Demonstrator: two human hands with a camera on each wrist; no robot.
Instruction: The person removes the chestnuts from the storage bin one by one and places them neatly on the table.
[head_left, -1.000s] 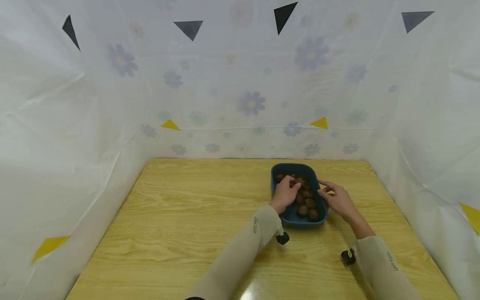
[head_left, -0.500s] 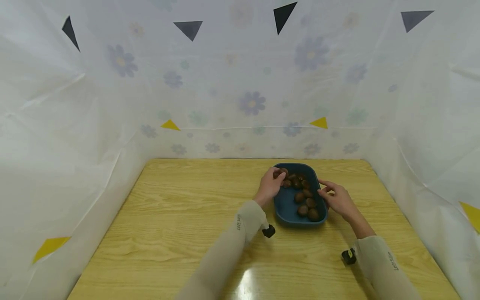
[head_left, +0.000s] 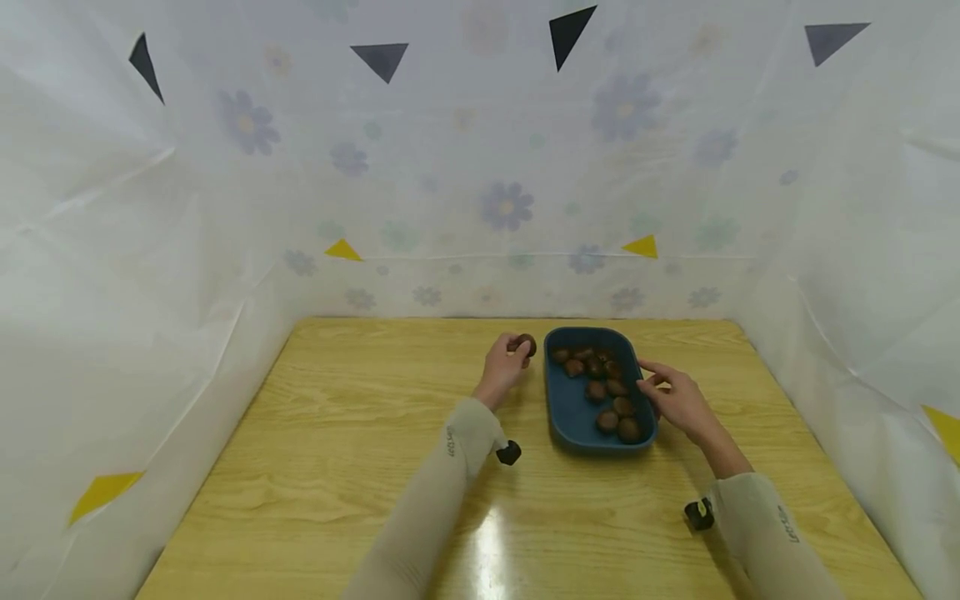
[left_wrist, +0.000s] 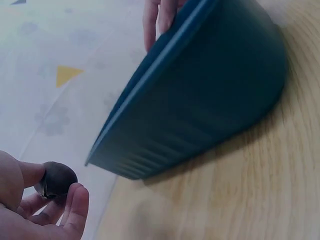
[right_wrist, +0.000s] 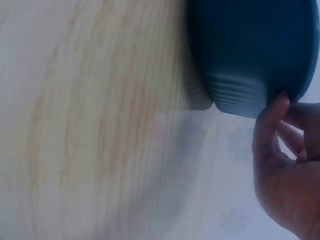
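Note:
A deep blue plastic container stands on the table, with several brown chestnuts inside, mostly along its far end and right side. To its left, my left hand holds a chestnut between thumb and fingers, raised beside the far left corner. In the left wrist view a darker part shows below this chestnut, partly hidden by the fingers. At the container's right side my right hand holds the rim with thumb and fingertips. The right wrist view shows the thumb against the container's outer wall.
The wood-grain table reaches back to a white flower-patterned sheet, with more sheeting at both sides. A black wrist camera sits at the left cuff, another at the right cuff.
My left hand has come out of the container, moving left over its rim with a chestnut in its fingers. The right hand has stayed at the right rim.

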